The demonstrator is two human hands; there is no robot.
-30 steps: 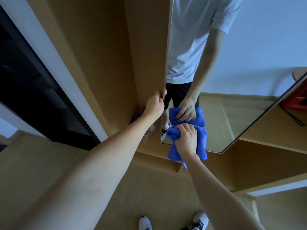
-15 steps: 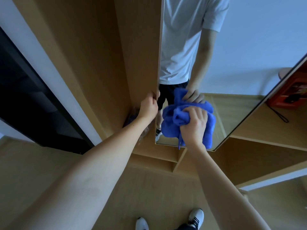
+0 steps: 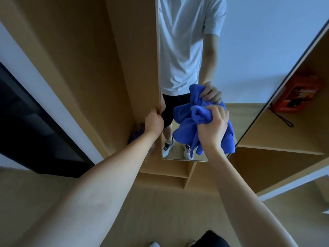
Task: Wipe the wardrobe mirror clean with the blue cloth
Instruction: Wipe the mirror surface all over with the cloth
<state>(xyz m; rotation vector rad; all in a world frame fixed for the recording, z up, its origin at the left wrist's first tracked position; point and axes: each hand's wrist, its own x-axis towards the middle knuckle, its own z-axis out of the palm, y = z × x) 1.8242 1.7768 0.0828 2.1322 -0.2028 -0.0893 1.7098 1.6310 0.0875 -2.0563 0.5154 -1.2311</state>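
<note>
While the left hand (image 3: 154, 122) is gripping the left edge of the mirrored door to steady it, the right hand (image 3: 212, 128) is clenching a bunched blue cloth (image 3: 187, 127) and holding it at the lower part of the wardrobe mirror (image 3: 249, 56). Whether the wad is actually pressing on the glass or hanging just off it is hard to tell, since the cloth's reflection is meeting it closely. Loose folds are hanging down below the fist, almost to the mirror's bottom edge.

To my eye the wiping is underway low on the glass, with the tall upper area probably needing passes too. Doing this well is calling for a flatter cloth: a tight ball is touching the glass with only a small patch, so spreading it under the palm would be covering more per stroke. Overlapping strokes, worked edge to edge, would be helping to avoid streaks. The bracing hand is mattering here, as firm pressure could be swinging the door, and its fingers at the edge could be leaving fresh marks
</note>
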